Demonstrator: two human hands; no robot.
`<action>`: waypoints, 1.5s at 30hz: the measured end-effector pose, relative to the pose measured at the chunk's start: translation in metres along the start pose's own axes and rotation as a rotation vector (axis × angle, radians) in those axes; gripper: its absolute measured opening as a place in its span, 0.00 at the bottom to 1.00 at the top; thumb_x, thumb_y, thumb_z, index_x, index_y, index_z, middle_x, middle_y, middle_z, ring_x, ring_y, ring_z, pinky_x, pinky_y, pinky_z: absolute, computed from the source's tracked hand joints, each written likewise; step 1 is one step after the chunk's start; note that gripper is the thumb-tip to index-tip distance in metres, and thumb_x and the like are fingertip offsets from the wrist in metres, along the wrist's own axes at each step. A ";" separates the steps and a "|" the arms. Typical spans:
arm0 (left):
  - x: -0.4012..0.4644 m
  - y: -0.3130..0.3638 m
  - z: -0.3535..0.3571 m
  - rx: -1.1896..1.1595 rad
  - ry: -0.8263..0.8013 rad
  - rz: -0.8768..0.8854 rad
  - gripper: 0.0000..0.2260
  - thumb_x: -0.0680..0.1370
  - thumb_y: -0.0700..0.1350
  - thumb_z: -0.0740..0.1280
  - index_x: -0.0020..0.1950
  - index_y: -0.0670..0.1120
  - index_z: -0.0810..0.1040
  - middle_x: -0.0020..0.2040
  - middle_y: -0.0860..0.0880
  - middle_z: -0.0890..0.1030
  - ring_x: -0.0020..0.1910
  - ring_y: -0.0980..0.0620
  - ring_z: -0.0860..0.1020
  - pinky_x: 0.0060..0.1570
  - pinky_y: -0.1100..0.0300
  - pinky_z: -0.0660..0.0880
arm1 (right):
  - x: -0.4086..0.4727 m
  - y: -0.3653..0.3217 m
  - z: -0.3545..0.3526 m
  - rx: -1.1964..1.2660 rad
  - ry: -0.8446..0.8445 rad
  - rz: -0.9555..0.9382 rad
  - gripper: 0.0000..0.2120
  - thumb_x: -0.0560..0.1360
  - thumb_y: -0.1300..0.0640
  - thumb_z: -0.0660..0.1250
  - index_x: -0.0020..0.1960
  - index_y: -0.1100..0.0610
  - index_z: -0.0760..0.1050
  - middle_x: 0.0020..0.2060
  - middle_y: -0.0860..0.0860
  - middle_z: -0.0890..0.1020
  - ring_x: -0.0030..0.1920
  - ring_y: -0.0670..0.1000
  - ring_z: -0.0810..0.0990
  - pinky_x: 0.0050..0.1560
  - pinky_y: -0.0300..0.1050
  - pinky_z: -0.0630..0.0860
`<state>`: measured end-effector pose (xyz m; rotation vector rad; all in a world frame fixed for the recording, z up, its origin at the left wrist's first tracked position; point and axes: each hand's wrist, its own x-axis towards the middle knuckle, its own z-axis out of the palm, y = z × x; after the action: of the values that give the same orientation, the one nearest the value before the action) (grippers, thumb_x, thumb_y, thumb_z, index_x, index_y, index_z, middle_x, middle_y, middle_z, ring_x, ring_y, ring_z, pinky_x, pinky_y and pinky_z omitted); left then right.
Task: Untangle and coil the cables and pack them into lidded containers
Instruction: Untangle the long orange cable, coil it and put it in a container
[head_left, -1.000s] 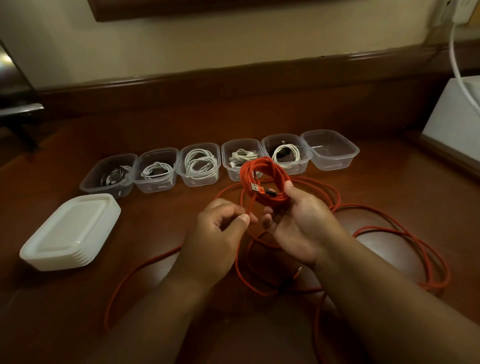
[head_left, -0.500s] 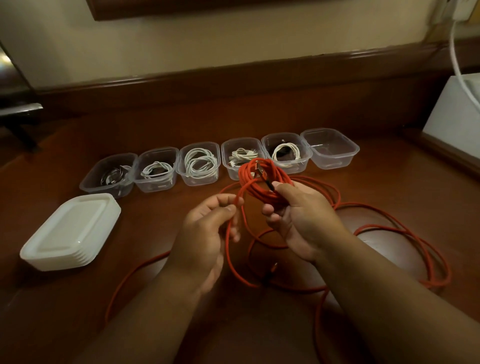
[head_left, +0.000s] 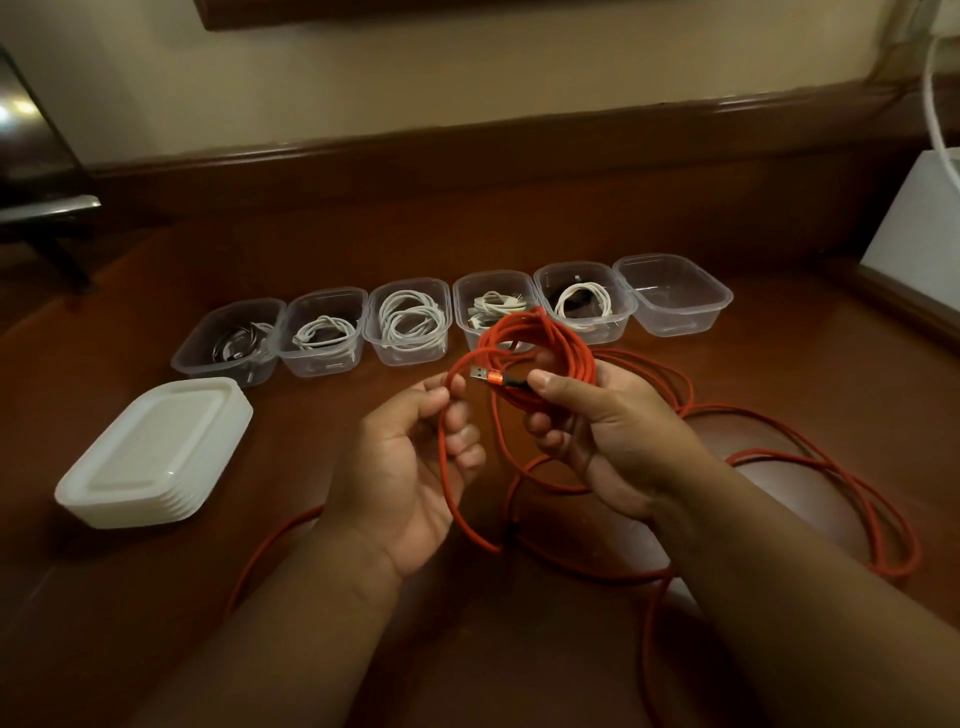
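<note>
Now the right hand (head_left: 613, 436) grips the red cable (head_left: 540, 343) coil, its USB plug (head_left: 488, 375) swung leftward past the thumb; the left hand (head_left: 415, 457) has drawn a fresh loop, seemingly pinched, so coiling continues; much slack remains below.

I see a home room: polished wooden table (head_left: 779, 364), dark wood rail (head_left: 467, 140), cream wall (head_left: 467, 67).

red cable (head_left: 883, 525) runs off bottom edge, white box (head_left: 919, 228) cropped right
</note>
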<state>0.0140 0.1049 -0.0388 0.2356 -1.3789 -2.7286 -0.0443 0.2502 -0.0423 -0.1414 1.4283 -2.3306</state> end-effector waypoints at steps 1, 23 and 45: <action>-0.001 0.001 0.000 -0.006 -0.011 0.015 0.06 0.70 0.40 0.61 0.43 0.42 0.75 0.30 0.50 0.68 0.27 0.56 0.65 0.26 0.65 0.65 | 0.000 0.000 0.000 -0.051 0.011 -0.024 0.11 0.76 0.66 0.67 0.57 0.60 0.74 0.36 0.53 0.80 0.28 0.46 0.77 0.25 0.35 0.71; 0.010 -0.015 -0.007 0.643 0.224 0.476 0.07 0.78 0.40 0.69 0.43 0.51 0.82 0.33 0.52 0.82 0.34 0.55 0.78 0.39 0.60 0.77 | -0.008 0.001 0.005 0.297 -0.151 0.123 0.14 0.69 0.60 0.68 0.53 0.61 0.72 0.35 0.55 0.76 0.29 0.47 0.75 0.25 0.34 0.72; 0.010 -0.016 0.004 0.440 0.192 0.275 0.07 0.78 0.39 0.67 0.44 0.44 0.84 0.39 0.39 0.84 0.40 0.37 0.83 0.45 0.42 0.80 | -0.015 0.000 0.010 0.241 -0.259 -0.025 0.05 0.70 0.65 0.62 0.37 0.57 0.74 0.30 0.54 0.77 0.26 0.49 0.70 0.25 0.37 0.64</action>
<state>0.0040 0.1162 -0.0507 0.2974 -1.7845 -2.1029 -0.0278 0.2474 -0.0354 -0.3786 1.0206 -2.3795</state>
